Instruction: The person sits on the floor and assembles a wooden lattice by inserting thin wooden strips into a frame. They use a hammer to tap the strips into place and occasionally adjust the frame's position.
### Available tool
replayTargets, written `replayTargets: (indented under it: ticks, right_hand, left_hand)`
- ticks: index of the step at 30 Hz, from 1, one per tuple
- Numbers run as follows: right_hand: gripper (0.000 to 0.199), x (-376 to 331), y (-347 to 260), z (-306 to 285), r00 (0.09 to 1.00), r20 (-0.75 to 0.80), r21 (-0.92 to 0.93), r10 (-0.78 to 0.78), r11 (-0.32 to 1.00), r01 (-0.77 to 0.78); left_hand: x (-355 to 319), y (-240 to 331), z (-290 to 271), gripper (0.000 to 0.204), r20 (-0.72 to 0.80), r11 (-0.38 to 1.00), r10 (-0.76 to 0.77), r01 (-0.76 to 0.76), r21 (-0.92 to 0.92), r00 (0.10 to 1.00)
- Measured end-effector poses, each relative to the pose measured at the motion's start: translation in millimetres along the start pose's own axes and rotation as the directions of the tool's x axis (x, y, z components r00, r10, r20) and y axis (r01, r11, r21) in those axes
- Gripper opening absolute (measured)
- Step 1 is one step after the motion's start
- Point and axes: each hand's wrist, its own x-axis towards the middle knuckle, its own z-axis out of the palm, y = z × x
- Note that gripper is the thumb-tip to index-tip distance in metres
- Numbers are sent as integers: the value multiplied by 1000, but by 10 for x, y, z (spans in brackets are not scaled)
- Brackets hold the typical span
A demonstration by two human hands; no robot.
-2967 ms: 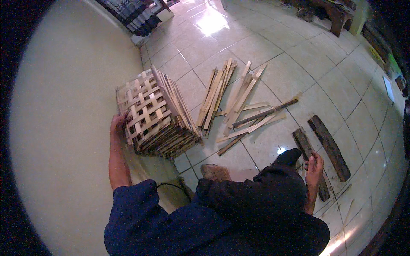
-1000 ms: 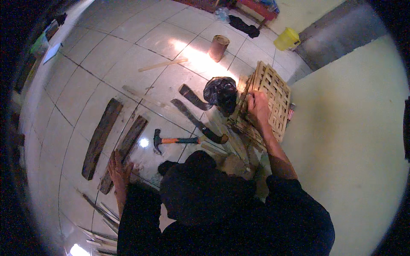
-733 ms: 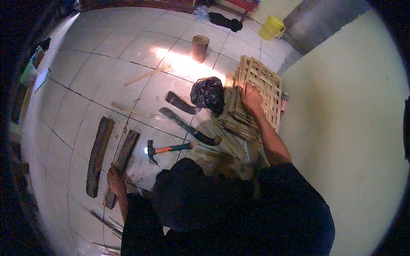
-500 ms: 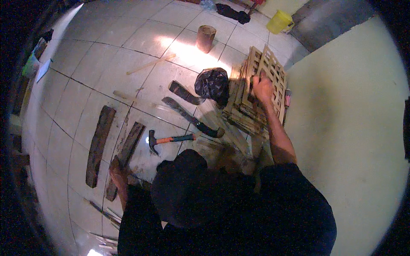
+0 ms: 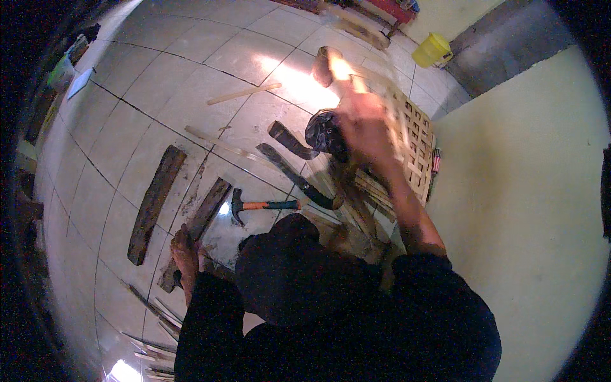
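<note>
Two hands: right hand (image 5: 364, 121) is raised and motion-blurred in front of the slatted crate (image 5: 410, 143); left hand (image 5: 184, 245) rests low on the floor at the near end of a dark plank (image 5: 197, 229).
Crate: largest piece, a lattice of thin pale slats lying by the cream wall (image 5: 528, 191); probably light and stiff, yet the slats look apt to crack, so the thicker frame edge seems the safer place to hold.
Right grip: fingers appear curled at the crate's near edge, but blur leaves it unclear whether they clasp a slat; I cannot tell.
Left grip: looks flat and spread on the plank end, pressing, not clasping.
Planks: a longer dark plank (image 5: 153, 204) lies left of the crate, likely heavy and rough.
Hammer (image 5: 264, 205): orange handle, between crate and planks, untouched.
Hidden: the head and dark clothing cover the lap and the crate's near corner; glare washes out the brown cylinder (image 5: 324, 63) behind the crate.
</note>
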Motion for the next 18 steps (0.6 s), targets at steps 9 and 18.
replayTargets:
  ticks: [9,18]
  right_hand:
    - [53,-9,-1430,1730,415,-35,434,-909,360,826]
    - [54,-116,-1903,2830,-93,3,635,-996,-70,769]
  left_hand:
    - [-180,-165,-865,58,-104,272,-757,168,-948,645]
    - [-611,-69,-1153,45,93,178,-791,373,-911,605]
